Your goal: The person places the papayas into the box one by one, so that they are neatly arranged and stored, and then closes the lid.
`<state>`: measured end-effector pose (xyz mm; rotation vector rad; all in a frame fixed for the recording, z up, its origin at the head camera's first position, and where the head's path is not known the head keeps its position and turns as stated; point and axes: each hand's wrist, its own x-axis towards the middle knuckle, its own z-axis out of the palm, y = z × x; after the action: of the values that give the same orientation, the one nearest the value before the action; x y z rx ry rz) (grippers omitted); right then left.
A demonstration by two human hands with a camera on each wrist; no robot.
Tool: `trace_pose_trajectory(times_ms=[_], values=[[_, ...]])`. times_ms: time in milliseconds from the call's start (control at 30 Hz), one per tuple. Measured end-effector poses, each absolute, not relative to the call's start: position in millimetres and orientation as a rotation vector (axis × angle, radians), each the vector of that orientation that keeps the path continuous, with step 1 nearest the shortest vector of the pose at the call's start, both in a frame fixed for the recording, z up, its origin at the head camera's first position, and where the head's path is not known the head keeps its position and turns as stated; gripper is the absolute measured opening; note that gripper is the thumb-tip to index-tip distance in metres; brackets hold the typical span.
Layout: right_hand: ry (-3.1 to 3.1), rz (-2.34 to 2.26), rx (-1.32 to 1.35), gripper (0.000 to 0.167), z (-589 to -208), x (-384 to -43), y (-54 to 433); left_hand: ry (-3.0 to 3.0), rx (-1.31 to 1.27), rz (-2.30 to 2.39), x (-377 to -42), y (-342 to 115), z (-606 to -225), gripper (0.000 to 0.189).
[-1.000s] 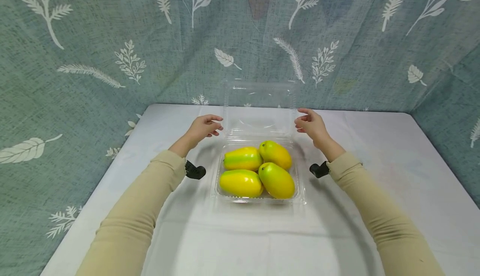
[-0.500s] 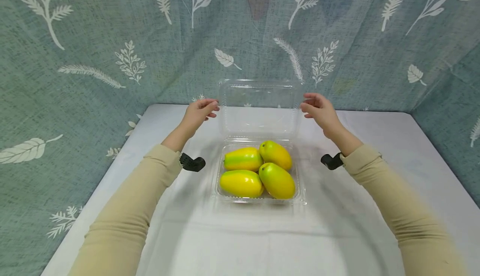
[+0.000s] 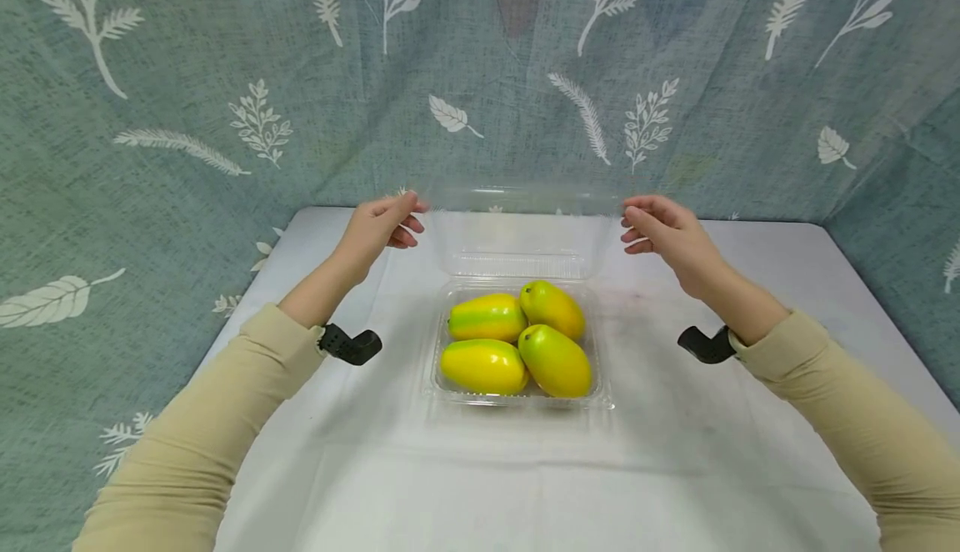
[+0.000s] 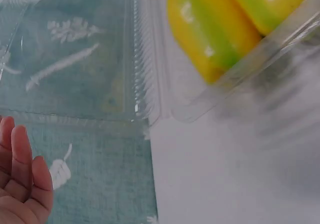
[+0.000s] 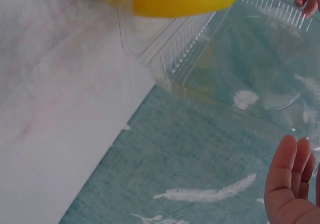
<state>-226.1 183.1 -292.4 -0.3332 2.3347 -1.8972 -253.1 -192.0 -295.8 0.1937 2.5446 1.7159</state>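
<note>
A clear plastic clamshell box [image 3: 517, 403] stands on the table with several yellow-green mangoes [image 3: 483, 367] in its base. Its lid [image 3: 517, 231] is raised at the back, still joined along the hinge side, and leans slightly toward me. At the lid's upper left corner my left hand [image 3: 382, 227] pinches the edge between thumb and fingers. My right hand [image 3: 667, 235] pinches the upper right corner the same way. The right wrist view has the fingertips of the right hand [image 5: 292, 184] at the lid's rim. In the left wrist view, part of the left hand [image 4: 22, 179] lies outside the frame.
A white cloth covers the table [image 3: 525, 485]. Behind it hangs a green-grey curtain [image 3: 300, 77] with white leaf prints, close to the raised lid. Each wrist carries a black camera mount [image 3: 351, 345].
Both hands have risen and moved apart to the lid's upper corners, then come closer to me. The lid's top edge has tilted down and forward. The mangoes have not moved.
</note>
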Motion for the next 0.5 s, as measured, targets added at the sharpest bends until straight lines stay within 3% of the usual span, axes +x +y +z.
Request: trace_pose_trajectory(times_ms=[500], values=[[2.038,-1.896,-0.383,0.025,-318,-172,194,2.461,0.255,1.694,-195,-193,-312,0.05]])
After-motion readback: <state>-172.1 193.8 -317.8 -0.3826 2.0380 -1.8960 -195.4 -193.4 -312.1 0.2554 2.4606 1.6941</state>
